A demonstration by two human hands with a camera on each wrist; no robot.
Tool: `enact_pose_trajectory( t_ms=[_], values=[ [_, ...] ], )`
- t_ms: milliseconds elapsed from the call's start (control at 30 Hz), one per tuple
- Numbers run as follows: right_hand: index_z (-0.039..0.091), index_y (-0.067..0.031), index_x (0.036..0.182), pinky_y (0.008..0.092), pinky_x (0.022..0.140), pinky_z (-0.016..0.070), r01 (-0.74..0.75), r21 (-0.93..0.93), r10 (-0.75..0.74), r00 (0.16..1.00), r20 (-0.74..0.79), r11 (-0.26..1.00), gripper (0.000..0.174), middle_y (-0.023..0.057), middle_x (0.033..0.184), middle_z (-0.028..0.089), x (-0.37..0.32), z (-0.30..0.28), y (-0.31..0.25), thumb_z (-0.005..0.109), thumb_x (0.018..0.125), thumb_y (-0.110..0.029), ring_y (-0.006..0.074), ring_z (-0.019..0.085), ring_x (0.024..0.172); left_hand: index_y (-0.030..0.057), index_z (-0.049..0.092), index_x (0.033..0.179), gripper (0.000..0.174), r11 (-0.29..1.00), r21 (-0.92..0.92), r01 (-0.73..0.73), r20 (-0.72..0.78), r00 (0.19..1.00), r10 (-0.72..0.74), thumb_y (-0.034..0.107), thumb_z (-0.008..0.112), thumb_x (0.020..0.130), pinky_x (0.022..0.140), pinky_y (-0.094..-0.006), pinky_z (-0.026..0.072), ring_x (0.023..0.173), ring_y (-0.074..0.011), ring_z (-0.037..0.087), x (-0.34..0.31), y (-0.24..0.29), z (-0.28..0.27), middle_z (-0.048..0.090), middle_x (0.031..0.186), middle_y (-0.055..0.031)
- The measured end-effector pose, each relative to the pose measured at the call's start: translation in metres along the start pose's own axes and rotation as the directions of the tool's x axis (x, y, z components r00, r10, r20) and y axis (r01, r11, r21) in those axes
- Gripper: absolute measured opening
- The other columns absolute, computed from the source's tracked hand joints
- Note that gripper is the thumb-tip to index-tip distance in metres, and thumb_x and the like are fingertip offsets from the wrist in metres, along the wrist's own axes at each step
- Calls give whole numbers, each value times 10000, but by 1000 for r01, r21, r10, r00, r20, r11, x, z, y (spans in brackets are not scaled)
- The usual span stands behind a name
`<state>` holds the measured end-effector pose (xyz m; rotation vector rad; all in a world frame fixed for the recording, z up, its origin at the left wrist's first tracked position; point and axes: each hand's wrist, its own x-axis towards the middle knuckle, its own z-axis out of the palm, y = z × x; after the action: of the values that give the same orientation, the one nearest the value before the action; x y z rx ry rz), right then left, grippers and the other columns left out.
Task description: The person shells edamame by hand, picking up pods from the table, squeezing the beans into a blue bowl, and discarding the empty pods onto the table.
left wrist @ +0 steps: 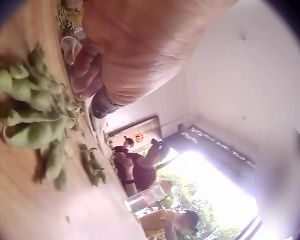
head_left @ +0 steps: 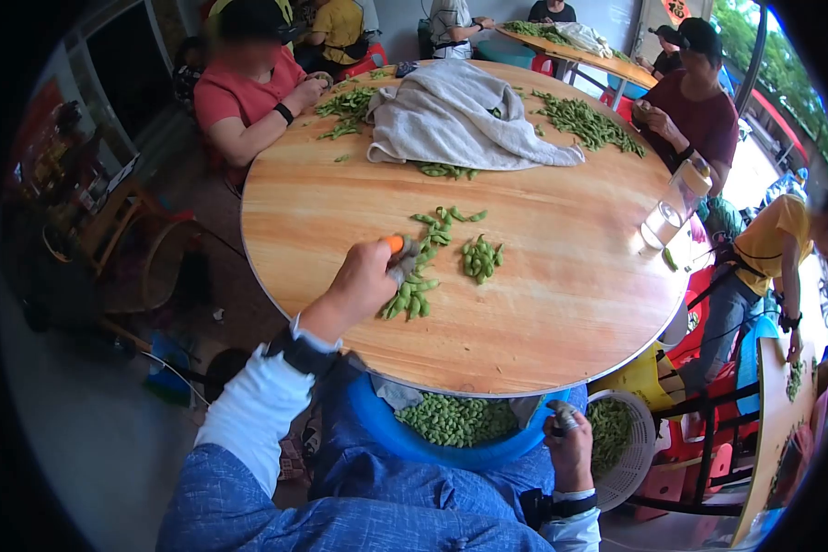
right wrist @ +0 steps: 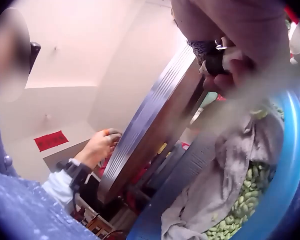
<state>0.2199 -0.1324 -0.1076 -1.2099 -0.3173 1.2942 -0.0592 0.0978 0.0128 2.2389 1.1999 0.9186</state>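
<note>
My left hand [head_left: 363, 281] reaches over the round wooden table, fingertips at a loose pile of green soybean pods [head_left: 414, 299]. An orange band and grey coverings show on its fingers. In the left wrist view the fingers bend inward beside the pods [left wrist: 35, 130]; their tips are partly hidden. Low on the right, my right hand [head_left: 572, 451] hangs by the rim of a blue basin [head_left: 363, 419], fingers curled, with grey coverings on them. Shelled green beans [head_left: 455, 420] fill the basin, and a grey cloth [right wrist: 225, 170] lines it. I cannot tell whether either hand holds a pod.
A second small pod pile [head_left: 481, 258] lies right of the first. Farther back, a grey towel [head_left: 469, 115] covers part of the table [head_left: 561, 304]. A clear bottle [head_left: 676, 204] stands near its right edge. A white basket [head_left: 649, 442] sits beside my right hand. Seated people surround the table.
</note>
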Motion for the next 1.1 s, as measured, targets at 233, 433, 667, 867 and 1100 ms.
enact_pose_trajectory(
  t_ms=[233,433,667,867,1100],
  values=[
    [552,-19,844,176,427,263,-9,-192,28,995,94,981,157,16,630,523,-13,27,1,520,824,-171,46,377,483,-22,559,765,130,953,287,-103,225,974,38,55,582,662,542,-332,422,559,-228,550,39,-40,24,561,622,-172],
    [567,22,949,195,622,418,128,-296,-36,955,295,947,177,23,788,592,-25,53,-17,528,832,-105,69,516,685,-18,555,744,137,979,190,72,360,923,-138,75,579,647,547,-327,417,557,-240,530,48,-33,14,555,614,-144],
    [564,49,975,217,751,412,292,-343,-115,884,453,893,200,28,900,589,-28,82,-34,547,820,-77,82,516,832,-7,556,845,168,941,337,33,83,994,-65,66,591,698,577,-292,436,621,-182,555,37,-23,8,574,653,-117],
    [502,28,1082,190,628,403,127,-105,-68,895,440,986,370,16,802,575,-20,115,-45,592,789,-178,82,521,723,-24,564,853,113,894,-421,154,208,976,-70,41,581,763,601,-246,462,662,-86,545,-26,45,9,601,719,-60],
    [559,-5,1015,189,664,424,-10,47,-15,860,510,999,226,22,875,598,-17,118,-41,545,818,-113,68,532,760,-27,531,986,264,719,-589,369,493,869,-41,53,603,745,737,-260,438,818,-141,560,-94,71,46,596,860,-99]
  ],
)
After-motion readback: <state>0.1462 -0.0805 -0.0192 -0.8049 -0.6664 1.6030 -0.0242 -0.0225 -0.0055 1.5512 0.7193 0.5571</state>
